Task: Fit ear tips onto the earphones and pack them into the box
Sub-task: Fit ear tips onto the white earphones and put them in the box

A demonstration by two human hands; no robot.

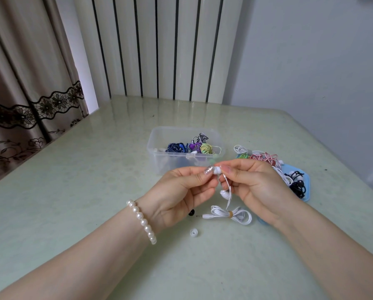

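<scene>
Both hands meet above the table in front of the clear plastic box [159, 154]. My left hand [181, 191] pinches a white ear tip [217, 170] against the white earbud that my right hand [252, 187] pinches from the other side. The second white earbud [224, 194] dangles below on its thin cable. The rest of the white earphone cable [231, 215] lies coiled and tied on the table, its jack pointing left. A loose white ear tip [194, 232] lies near my left wrist, and a small black ear tip [191, 212] lies beside my left hand.
The box holds several bundled earphones in blue, purple, yellow-green and black-white. Right of it, a pile of earphones [265, 158] in white, red-white, green and black lies partly on a blue lid [306, 191]. A radiator and a curtain stand behind the pale green table [72, 191].
</scene>
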